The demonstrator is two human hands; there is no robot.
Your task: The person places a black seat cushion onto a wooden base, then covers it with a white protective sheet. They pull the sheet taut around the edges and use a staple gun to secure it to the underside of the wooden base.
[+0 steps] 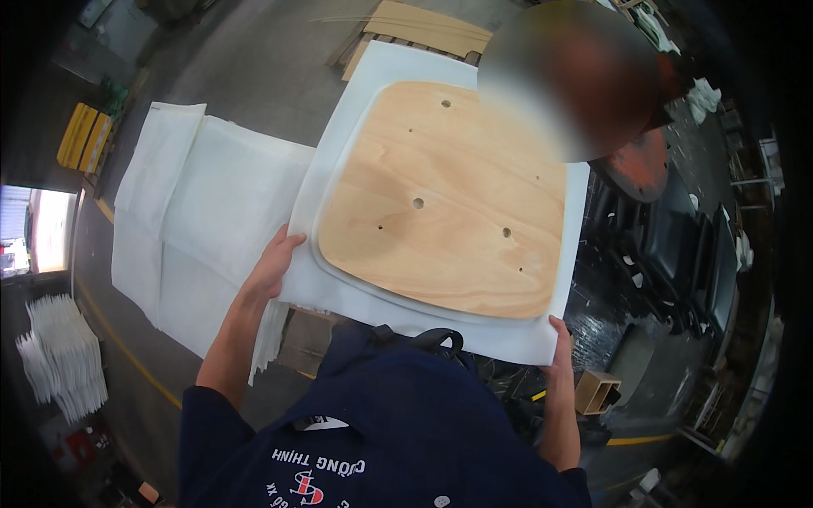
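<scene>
gripping white foam sheet [440, 326], plywood panel [445, 199] flat

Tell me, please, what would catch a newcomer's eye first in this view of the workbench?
First, the pale rounded plywood seat panel with drilled holes, lying in the middle on a white foam sheet. The left hand grips that sheet's left edge, and the right hand holds its near right corner. To the left lie flat white fabric pieces.
</scene>
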